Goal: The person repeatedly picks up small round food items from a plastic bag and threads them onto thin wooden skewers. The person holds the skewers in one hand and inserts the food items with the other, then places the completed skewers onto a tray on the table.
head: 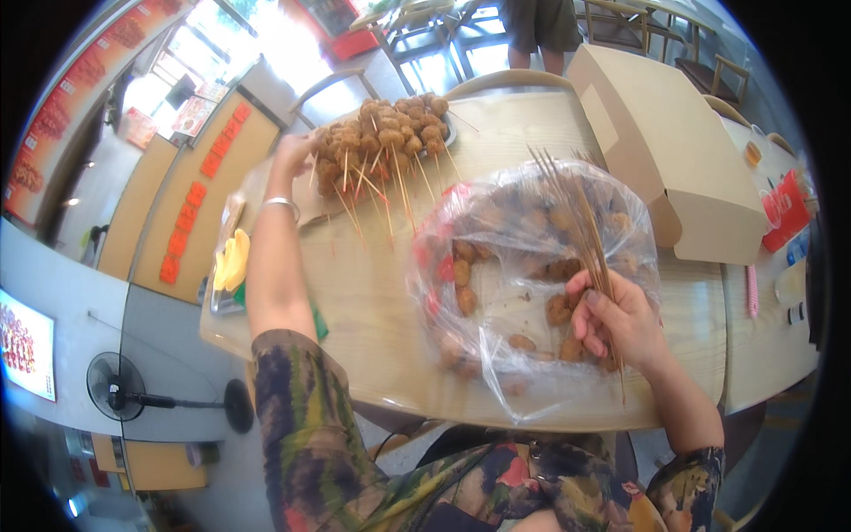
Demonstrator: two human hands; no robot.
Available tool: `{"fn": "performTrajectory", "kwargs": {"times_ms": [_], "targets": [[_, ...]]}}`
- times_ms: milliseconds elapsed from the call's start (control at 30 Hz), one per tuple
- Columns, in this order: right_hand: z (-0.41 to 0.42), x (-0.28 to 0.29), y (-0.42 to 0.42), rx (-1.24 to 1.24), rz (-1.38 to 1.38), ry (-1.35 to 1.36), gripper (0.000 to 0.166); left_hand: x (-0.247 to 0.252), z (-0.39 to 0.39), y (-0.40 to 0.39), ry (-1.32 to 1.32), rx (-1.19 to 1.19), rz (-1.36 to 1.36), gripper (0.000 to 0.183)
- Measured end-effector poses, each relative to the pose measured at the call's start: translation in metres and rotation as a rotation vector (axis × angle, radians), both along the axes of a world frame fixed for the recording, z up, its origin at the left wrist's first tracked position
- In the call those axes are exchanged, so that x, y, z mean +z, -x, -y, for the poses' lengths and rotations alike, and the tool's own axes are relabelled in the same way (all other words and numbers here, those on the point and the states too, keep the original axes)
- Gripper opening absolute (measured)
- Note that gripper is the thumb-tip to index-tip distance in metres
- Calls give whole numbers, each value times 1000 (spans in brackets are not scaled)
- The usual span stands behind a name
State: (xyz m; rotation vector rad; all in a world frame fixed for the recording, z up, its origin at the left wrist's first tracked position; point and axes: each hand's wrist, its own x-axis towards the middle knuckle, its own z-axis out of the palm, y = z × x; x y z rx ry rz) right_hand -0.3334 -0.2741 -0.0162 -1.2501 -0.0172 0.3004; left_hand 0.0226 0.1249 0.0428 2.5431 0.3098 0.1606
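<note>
My left hand [300,151] reaches to the left edge of a heap of fried balls on skewers [392,136], piled on a metal tray [452,130] at the table's far side; its fingertips are partly hidden, so what they hold does not show. The sticks of the heap point towards me. My right hand [615,312] grips a bundle of thin wooden skewers [585,226] over an open clear plastic bag [492,332]. Inside the bag lie loose brown fried balls [465,300], around its sides and bottom.
A large cardboard box [671,146] stands at the right beyond the bag. Yellow plastic gloves or similar yellow pieces [231,261] lie at the table's left edge. Wooden chairs [508,81] stand behind the table, and a person [542,30] stands farther back.
</note>
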Motion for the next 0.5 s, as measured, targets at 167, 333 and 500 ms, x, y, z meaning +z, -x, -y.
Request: {"fn": "performTrajectory", "kwargs": {"times_ms": [167, 333, 500], "targets": [[5, 9, 9, -20, 32, -39, 22, 21, 32, 52, 131, -360, 483, 33], [1, 12, 12, 34, 103, -78, 23, 35, 107, 233, -12, -1049, 433, 13], [-1, 16, 17, 39, 125, -31, 23, -25, 156, 275, -347, -1265, 204, 15]]}}
